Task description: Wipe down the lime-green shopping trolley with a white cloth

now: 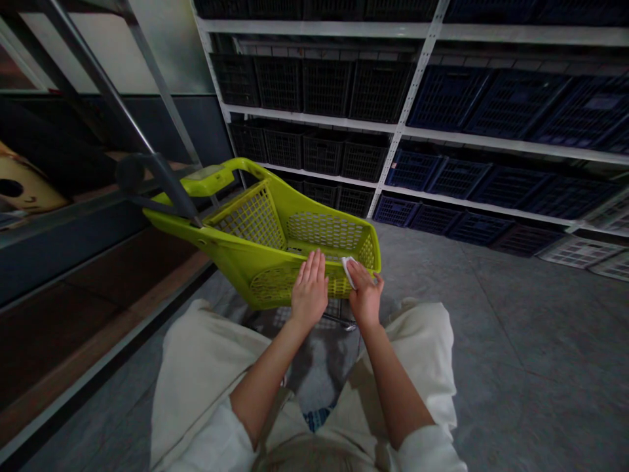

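A lime-green plastic shopping trolley basket [275, 252] stands in front of me, with a perforated wall and a grey metal pull handle [167, 190] rising from its far end. My left hand [309, 290] lies flat against the near rim and wall of the basket, palm down and holding nothing. Close beside it, my right hand [364, 294] pinches a small white cloth [348, 271] against the basket's near right corner. The trolley's lower frame is mostly hidden beneath the basket.
White metal shelves [407, 111] hold several rows of black and dark blue plastic crates along the far side. A grey floor [511, 347] spreads to the right. A dark counter with a wooden-looking base [98, 282] runs along the left.
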Motion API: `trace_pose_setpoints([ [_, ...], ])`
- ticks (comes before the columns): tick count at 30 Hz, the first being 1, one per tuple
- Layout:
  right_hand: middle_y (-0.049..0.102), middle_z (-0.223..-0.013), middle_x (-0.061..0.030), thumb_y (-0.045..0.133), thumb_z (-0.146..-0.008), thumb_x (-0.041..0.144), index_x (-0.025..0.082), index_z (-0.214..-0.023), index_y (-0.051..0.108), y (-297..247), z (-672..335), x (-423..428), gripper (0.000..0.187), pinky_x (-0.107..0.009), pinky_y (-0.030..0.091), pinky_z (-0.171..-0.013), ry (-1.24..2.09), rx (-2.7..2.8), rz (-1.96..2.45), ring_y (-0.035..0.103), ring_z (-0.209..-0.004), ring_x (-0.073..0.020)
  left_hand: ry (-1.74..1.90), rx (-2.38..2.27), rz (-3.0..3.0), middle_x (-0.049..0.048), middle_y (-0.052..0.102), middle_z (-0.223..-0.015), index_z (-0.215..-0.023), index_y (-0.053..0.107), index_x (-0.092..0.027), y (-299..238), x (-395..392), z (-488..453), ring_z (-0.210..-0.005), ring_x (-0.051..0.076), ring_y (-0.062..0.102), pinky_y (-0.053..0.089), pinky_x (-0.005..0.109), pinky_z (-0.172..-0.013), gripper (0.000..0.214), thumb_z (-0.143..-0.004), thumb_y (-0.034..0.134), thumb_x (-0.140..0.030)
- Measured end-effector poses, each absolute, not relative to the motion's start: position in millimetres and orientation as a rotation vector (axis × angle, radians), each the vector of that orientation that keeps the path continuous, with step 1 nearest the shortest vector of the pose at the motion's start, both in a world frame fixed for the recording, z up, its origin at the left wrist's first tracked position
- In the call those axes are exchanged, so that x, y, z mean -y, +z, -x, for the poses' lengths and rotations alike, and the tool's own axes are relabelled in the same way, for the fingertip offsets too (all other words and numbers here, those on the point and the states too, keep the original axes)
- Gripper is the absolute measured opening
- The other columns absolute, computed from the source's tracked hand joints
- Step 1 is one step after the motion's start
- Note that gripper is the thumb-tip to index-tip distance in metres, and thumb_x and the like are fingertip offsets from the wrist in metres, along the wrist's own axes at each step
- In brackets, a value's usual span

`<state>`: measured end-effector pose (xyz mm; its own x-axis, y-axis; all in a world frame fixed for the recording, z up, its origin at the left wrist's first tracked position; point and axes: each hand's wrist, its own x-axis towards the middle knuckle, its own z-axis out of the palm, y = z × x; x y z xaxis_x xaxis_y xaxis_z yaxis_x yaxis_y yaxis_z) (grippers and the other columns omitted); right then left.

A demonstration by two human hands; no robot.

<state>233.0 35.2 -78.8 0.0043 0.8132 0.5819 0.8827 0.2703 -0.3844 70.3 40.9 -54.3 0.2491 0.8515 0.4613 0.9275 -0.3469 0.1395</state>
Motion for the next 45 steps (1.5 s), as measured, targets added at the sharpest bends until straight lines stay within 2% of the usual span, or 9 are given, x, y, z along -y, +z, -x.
trace_pose_setpoints([
  [7, 0.067, -0.135, -0.0081, 0.038, -0.071, 0.002, 0.023, -0.13, 0.065, -101, -268, -38, 0.069, -0.041, 0.032, -0.102, -0.134, 1.447, 1.684, 0.059, -0.129, -0.0215, -0.677, 1.654, 2.34, 0.0121, 0.016, -0.168, -0.159, 0.015, -0.005, -58, -40, -72, -0.156, 0.022, 0.01, 0.022, 0.042, -0.126, 0.062, -0.102, 0.03, -0.024],
  [11, 0.069, -0.132, -0.0082, 0.039, -0.076, 0.001, 0.023, -0.129, 0.066, -83, -226, -44, 0.063, -0.042, 0.028, -0.106, -0.11, 1.54, 1.65, 0.059, -0.128, -0.0212, -0.688, 1.659, 2.33, 0.0137, 0.017, -0.168, -0.158, 0.015, -0.004, -60, -42, -74, -0.156, 0.022, 0.01, 0.022, 0.042, -0.126, 0.063, -0.101, 0.032, -0.024],
  [17, 0.064, -0.139, -0.0064, 0.044, -0.081, 0.002, 0.026, -0.137, 0.059, -60, -173, -47, 0.062, -0.04, 0.023, -0.11, -0.021, 1.806, 1.505, 0.055, -0.132, -0.0206, -0.695, 1.66, 2.322, 0.0129, 0.024, -0.166, -0.16, 0.013, -0.01, -61, -41, -72, -0.155, 0.022, 0.017, 0.025, 0.043, -0.125, 0.065, -0.098, 0.031, -0.017],
  [21, 0.064, -0.14, -0.0052, 0.041, -0.077, -0.001, 0.027, -0.137, 0.058, -69, -195, -43, 0.069, -0.041, 0.021, -0.112, -0.053, 1.851, 1.474, 0.054, -0.133, -0.0195, -0.678, 1.659, 2.305, 0.012, 0.018, -0.168, -0.16, 0.007, -0.009, -60, -40, -70, -0.156, 0.021, 0.012, 0.023, 0.042, -0.126, 0.065, -0.101, 0.03, -0.023],
  [25, 0.066, -0.137, -0.0063, 0.039, -0.075, 0.0, 0.026, -0.134, 0.061, -90, -240, -38, 0.068, -0.041, 0.025, -0.109, -0.125, 1.673, 1.556, 0.057, -0.13, -0.0195, -0.687, 1.65, 2.333, 0.0124, 0.016, -0.168, -0.16, 0.0, -0.009, -59, -40, -69, -0.156, 0.022, 0.013, 0.024, 0.044, -0.125, 0.067, -0.102, 0.03, -0.025],
  [31, 0.07, -0.131, -0.0073, 0.038, -0.075, 0.003, 0.023, -0.127, 0.066, -96, -260, -38, 0.063, -0.04, 0.031, -0.104, -0.114, 1.469, 1.647, 0.06, -0.127, -0.0208, -0.674, 1.662, 2.354, 0.0131, 0.016, -0.168, -0.16, 0.005, -0.007, -57, -38, -71, -0.156, 0.023, 0.011, 0.024, 0.044, -0.125, 0.067, -0.101, 0.031, -0.025],
  [35, 0.069, -0.133, -0.0067, 0.039, -0.077, 0.001, 0.023, -0.13, 0.064, -76, -213, -43, 0.063, -0.038, 0.027, -0.107, -0.099, 1.594, 1.6, 0.058, -0.129, -0.0195, -0.702, 1.661, 2.349, 0.0146, 0.017, -0.168, -0.16, 0.006, -0.006, -58, -38, -71, -0.156, 0.023, 0.01, 0.025, 0.045, -0.125, 0.068, -0.1, 0.033, -0.023],
  [39, 0.065, -0.139, -0.0061, 0.045, -0.082, 0.003, 0.025, -0.136, 0.06, -62, -172, -45, 0.061, -0.037, 0.025, -0.11, -0.029, 1.778, 1.509, 0.053, -0.133, -0.0193, -0.706, 1.645, 2.366, 0.0134, 0.023, -0.166, -0.16, 0.014, -0.008, -60, -40, -68, -0.156, 0.022, 0.013, 0.024, 0.043, -0.125, 0.064, -0.099, 0.031, -0.017],
  [45, 0.062, -0.142, -0.0042, 0.04, -0.076, -0.003, 0.027, -0.138, 0.057, -69, -204, -38, 0.071, -0.042, 0.018, -0.115, -0.062, 1.855, 1.498, 0.053, -0.134, -0.0178, -0.671, 1.646, 2.344, 0.0141, 0.019, -0.167, -0.16, 0.007, -0.007, -57, -38, -66, -0.156, 0.022, 0.012, 0.023, 0.043, -0.126, 0.066, -0.101, 0.031, -0.023],
])
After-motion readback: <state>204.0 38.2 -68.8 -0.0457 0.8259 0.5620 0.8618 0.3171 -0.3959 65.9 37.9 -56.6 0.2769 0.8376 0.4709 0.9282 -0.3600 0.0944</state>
